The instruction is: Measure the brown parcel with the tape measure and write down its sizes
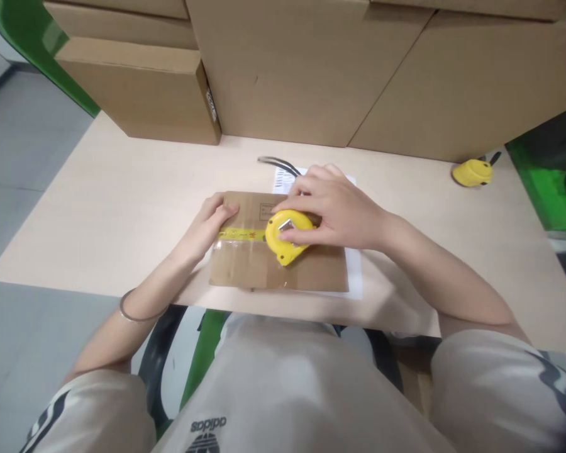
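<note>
A small flat cardboard box (245, 267) lies in front of me on the table, on top of a white sheet of paper (355, 267). My right hand (327, 204) grips a yellow tape measure (283, 245) above the middle of the box. From its case the yellow blade (240, 234) runs left across the top to the box's left edge. Gripping that edge is my left hand (213, 217), thumb on top and other fingers mostly hidden. A black strap (285, 166) sticks out beyond my right hand.
Large cardboard boxes (292, 82) stand along the table's far side, with a smaller box (141, 94) at the far left. Another yellow tape measure (471, 173) lies at the far right of the pale table (122, 207). A green chair edge (33, 47) shows at top left.
</note>
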A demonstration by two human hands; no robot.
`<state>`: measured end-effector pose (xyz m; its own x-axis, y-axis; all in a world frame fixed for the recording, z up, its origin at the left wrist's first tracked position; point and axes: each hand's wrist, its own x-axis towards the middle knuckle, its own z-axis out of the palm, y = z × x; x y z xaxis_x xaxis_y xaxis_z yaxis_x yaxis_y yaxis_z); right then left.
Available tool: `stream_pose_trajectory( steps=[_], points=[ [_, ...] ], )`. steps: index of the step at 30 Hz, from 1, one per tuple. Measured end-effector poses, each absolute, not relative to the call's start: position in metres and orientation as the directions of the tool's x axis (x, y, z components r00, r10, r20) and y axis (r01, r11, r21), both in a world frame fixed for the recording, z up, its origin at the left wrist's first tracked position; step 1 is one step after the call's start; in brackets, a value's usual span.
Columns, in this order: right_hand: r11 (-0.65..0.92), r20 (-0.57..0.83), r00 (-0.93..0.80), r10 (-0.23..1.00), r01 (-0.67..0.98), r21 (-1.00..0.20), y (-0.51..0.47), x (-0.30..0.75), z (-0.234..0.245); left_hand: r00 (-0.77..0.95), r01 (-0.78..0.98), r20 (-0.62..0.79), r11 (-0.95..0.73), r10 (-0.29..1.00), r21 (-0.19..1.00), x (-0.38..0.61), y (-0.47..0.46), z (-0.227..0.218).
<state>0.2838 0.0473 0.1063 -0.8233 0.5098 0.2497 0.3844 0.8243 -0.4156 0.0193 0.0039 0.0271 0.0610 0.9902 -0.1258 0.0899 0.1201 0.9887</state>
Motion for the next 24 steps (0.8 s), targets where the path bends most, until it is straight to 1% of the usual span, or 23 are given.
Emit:
stream_pose_trajectory(
  steps=[1, 3, 5, 6, 7, 8, 10, 11, 12, 13, 16, 18, 21, 24],
  points=[
    [0.819, 0.270, -0.808, 0.523, 0.390, -0.422, 0.051, 0.289, 0.104, 0.043, 0.086, -0.141, 0.137, 0.989, 0.987, 0.019, 0.005, 0.025],
    [0.752, 0.300, -0.728, 0.616, 0.429, -0.500, 0.060, 0.306, 0.102, 0.051, 0.026, -0.173, 0.172, 0.984, 0.985, 0.019, 0.007, 0.023],
    [0.613, 0.295, -0.560, 0.774, 0.544, -0.573, 0.070, 0.329, 0.098, 0.081, -0.010, -0.154, 0.155, 0.985, 0.988, 0.020, 0.009, 0.022],
    [0.513, 0.255, -0.456, 0.853, 0.638, -0.574, 0.075, 0.340, 0.093, 0.088, -0.012, -0.135, 0.136, 0.987, 0.991, 0.021, 0.011, 0.021],
    [0.396, 0.182, -0.357, 0.916, 0.742, -0.540, 0.079, 0.351, 0.085, 0.091, -0.010, -0.116, 0.118, 0.989, 0.993, 0.022, 0.013, 0.019],
    [0.281, 0.087, -0.274, 0.958, 0.832, -0.478, 0.082, 0.359, 0.076, 0.090, -0.012, -0.100, 0.101, 0.991, 0.995, 0.022, 0.014, 0.017],
    [0.117, -0.107, -0.162, 0.981, 0.934, -0.338, 0.086, 0.371, 0.053, 0.073, -0.025, -0.077, 0.079, 0.994, 0.997, 0.022, 0.018, 0.013],
    [0.076, -0.171, -0.132, 0.976, 0.951, -0.300, 0.087, 0.374, 0.042, 0.061, -0.032, -0.070, 0.072, 0.996, 0.997, 0.021, 0.020, 0.010],
    [0.058, -0.203, -0.122, 0.971, 0.954, -0.295, 0.087, 0.376, 0.031, 0.050, -0.038, -0.064, 0.066, 0.997, 0.997, 0.021, 0.021, 0.008],
    [0.055, -0.212, -0.127, 0.969, 0.947, -0.317, 0.087, 0.377, 0.022, 0.043, -0.045, -0.059, 0.061, 0.997, 0.997, 0.021, 0.022, 0.006],
    [0.065, -0.206, -0.177, 0.962, 0.887, -0.457, 0.086, 0.383, 0.006, 0.069, -0.086, -0.053, 0.059, 0.996, 0.995, 0.023, 0.023, 0.002],
    [0.068, -0.182, -0.214, 0.960, 0.805, -0.589, 0.084, 0.387, 0.001, 0.089, -0.124, -0.046, 0.057, 0.995, 0.991, 0.024, 0.023, 0.002],
    [0.056, -0.121, -0.233, 0.965, 0.630, -0.774, 0.082, 0.390, -0.007, 0.080, -0.167, -0.039, 0.052, 0.996, 0.985, 0.027, 0.022, 0.003],
    [0.048, -0.077, -0.235, 0.969, 0.482, -0.875, 0.081, 0.387, -0.013, 0.044, -0.224, -0.042, 0.051, 0.998, 0.973, 0.028, 0.020, 0.003]
  ],
)
